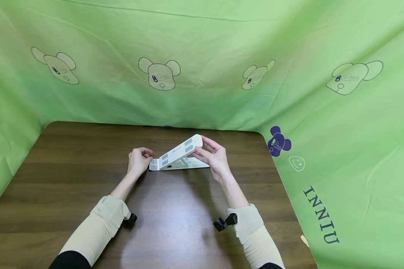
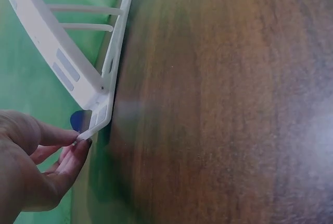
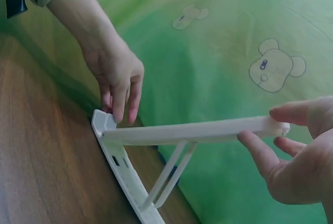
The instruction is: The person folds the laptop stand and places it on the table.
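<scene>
A white folding stand (image 1: 179, 151) with grey pads rests on the table, its upper panel tilted up to the right above a notched base (image 1: 196, 163). Two thin prop legs (image 3: 171, 174) span between panel and base in the right wrist view. At the hinged left end, my left hand (image 1: 138, 161) pinches the small end piece between thumb and fingers; the left wrist view shows this hand (image 2: 36, 156) at the piece's edge. My right hand (image 1: 217, 158) grips the panel's raised end, thumb on one side and fingers on the other in the right wrist view.
The brown wooden table (image 1: 70, 164) has rounded far corners. Green curtain (image 1: 205, 45) printed with bear heads surrounds its back and sides. Black camera mounts (image 1: 225, 222) sit on both wrists over pale sleeves.
</scene>
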### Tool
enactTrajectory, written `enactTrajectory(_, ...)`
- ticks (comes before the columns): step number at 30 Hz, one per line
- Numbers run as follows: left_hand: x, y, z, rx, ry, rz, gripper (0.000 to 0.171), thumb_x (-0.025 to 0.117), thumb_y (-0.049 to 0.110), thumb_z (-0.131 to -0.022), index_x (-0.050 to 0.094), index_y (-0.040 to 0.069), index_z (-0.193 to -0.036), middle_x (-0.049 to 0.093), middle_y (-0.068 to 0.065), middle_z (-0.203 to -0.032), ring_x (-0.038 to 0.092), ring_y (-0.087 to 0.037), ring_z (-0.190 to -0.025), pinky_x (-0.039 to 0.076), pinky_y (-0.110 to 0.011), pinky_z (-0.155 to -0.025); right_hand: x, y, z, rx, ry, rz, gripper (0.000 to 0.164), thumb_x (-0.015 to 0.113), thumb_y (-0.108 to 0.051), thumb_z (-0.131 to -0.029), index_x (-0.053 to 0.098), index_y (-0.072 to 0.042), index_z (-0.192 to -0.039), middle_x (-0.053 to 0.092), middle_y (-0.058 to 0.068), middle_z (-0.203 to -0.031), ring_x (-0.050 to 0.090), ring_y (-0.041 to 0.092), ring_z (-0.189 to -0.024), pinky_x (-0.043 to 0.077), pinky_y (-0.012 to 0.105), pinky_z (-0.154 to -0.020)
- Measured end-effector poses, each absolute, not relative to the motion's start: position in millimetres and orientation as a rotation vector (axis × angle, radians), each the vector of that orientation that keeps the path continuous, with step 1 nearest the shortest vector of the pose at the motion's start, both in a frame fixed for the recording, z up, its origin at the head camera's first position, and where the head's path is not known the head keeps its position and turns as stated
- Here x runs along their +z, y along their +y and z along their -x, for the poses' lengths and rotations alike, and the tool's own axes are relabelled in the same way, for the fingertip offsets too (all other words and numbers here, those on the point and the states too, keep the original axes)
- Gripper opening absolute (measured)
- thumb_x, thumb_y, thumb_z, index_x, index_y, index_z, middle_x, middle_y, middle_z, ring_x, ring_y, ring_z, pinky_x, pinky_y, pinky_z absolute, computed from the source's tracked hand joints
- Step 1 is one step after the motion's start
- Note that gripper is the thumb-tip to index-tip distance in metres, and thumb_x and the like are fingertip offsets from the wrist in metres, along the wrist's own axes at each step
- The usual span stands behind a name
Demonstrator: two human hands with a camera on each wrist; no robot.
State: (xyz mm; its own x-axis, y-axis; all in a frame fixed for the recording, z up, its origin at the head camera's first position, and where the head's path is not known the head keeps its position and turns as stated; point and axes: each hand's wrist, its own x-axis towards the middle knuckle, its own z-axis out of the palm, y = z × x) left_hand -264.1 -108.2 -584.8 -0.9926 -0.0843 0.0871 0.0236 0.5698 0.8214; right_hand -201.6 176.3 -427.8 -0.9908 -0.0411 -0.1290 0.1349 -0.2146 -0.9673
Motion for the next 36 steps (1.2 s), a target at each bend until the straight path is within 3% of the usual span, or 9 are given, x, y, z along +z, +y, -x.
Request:
enactTrajectory(2,-588,-109,266,-1.398,-2.685,-0.065,0.023,0.075,0.0,-0.087,0.084,0.005,-0.107,0.077,-0.007,-0.083,0.069,-0.01,-0.07,0.054,-0.029,-0.076,-428,178,202,-2.333,1.899,-0.083,0.064,0.064,0.015,-0.101,0.05,0.002,-0.162,0.055,0.029,-0.161,0.078,0.008,-0.096,0.068,0.028,-0.093)
enactTrajectory(5,-584,-107,264,-1.401,-2.674,-0.079,0.022,0.076,0.0,-0.086,0.085,0.005,-0.106,0.076,-0.006,-0.082,0.068,-0.009,-0.07,0.053,-0.027,-0.074,-428,179,202,-2.301,1.914,-0.037,0.065,0.065,0.013,-0.101,0.05,0.0,-0.163,0.053,0.029,-0.164,0.078,0.007,-0.101,0.067,0.029,-0.095)
enactTrajectory(9,-569,-106,253,-1.446,-2.637,-0.048,0.02,0.077,0.0,-0.085,0.085,0.006,-0.103,0.075,-0.002,-0.078,0.069,-0.008,-0.069,0.054,-0.026,-0.072,-427,180,201,-2.291,1.929,-0.008,0.062,0.067,0.014,-0.1,0.053,0.003,-0.159,0.066,0.026,-0.149,0.078,0.008,-0.101,0.068,0.031,-0.095)
enactTrajectory(14,-576,-106,261,-1.41,-2.65,-0.061,0.021,0.075,0.0,-0.085,0.085,0.006,-0.103,0.075,-0.004,-0.079,0.068,-0.009,-0.069,0.053,-0.027,-0.073,-427,180,199,-2.311,1.924,-0.025,0.061,0.068,0.015,-0.098,0.056,0.004,-0.157,0.076,0.01,-0.129,0.079,0.009,-0.098,0.068,0.031,-0.094)
enactTrajectory(25,-594,-108,284,-1.398,-2.695,-0.041,0.019,0.076,0.002,-0.09,0.085,0.007,-0.106,0.078,-0.008,-0.085,0.074,-0.022,-0.079,0.055,-0.034,-0.079,-431,171,194,-2.396,1.936,-0.054,0.058,0.07,0.017,-0.096,0.059,0.008,-0.152,0.076,0.01,-0.123,0.08,0.01,-0.095,0.069,0.034,-0.091)
enactTrajectory(36,-591,-103,287,-1.418,-2.624,-0.116,0.019,0.073,0.004,-0.088,0.087,0.006,-0.101,0.079,-0.011,-0.086,0.071,-0.022,-0.08,0.051,-0.029,-0.075,-443,153,181,-2.533,1.965,-0.117,0.054,0.072,0.022,-0.091,0.062,0.011,-0.143,0.075,0.001,-0.108,0.078,0.009,-0.08,0.071,0.037,-0.087)
